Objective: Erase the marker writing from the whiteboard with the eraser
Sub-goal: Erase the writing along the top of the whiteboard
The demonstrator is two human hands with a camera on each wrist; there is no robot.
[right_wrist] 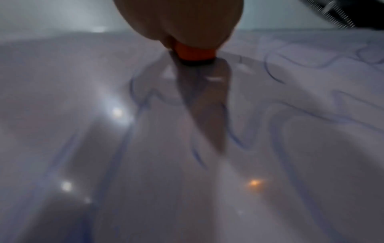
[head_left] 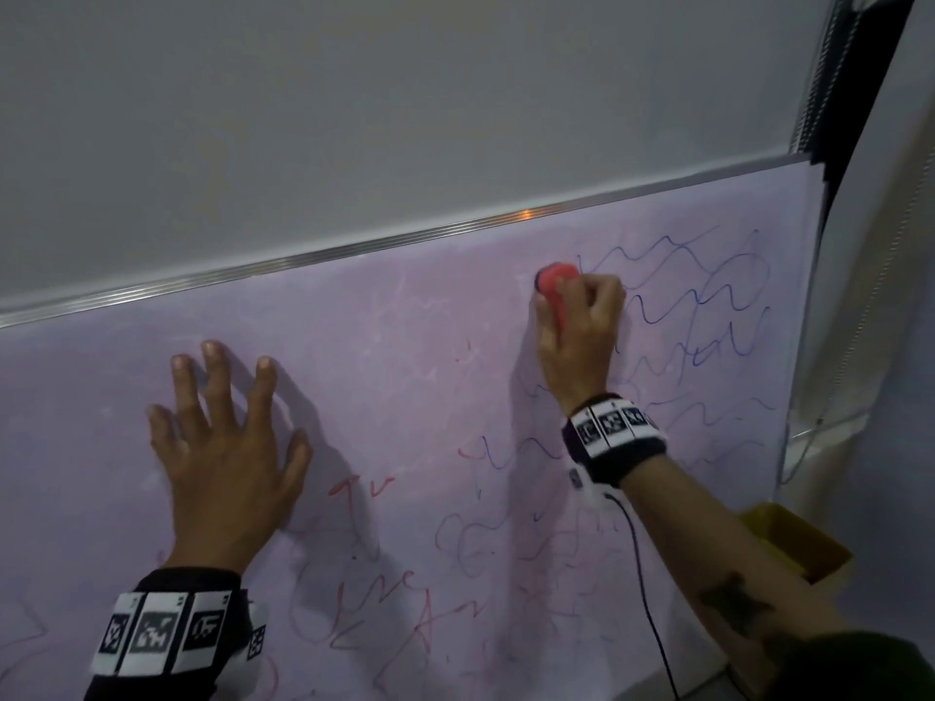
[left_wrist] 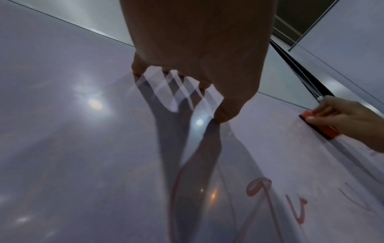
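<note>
Taking the eraser (head_left: 556, 288) as landmark: right of it the whiteboard (head_left: 405, 376) lies bare up to its side edge, crossed only by blue lines (head_left: 708, 296). Just above it runs the metal frame strip (head_left: 384, 242). Well to its lower left, the left hand (head_left: 227, 447) presses spread on the board.

Rt hand (right_wrist: 180, 21) grips orange eraser (right_wrist: 194, 53), dark pad apparently flat on board (right_wrist: 62, 139). Blue squiggles (right_wrist: 276, 72) below & to the right; view blurred, light spots glare.
</note>
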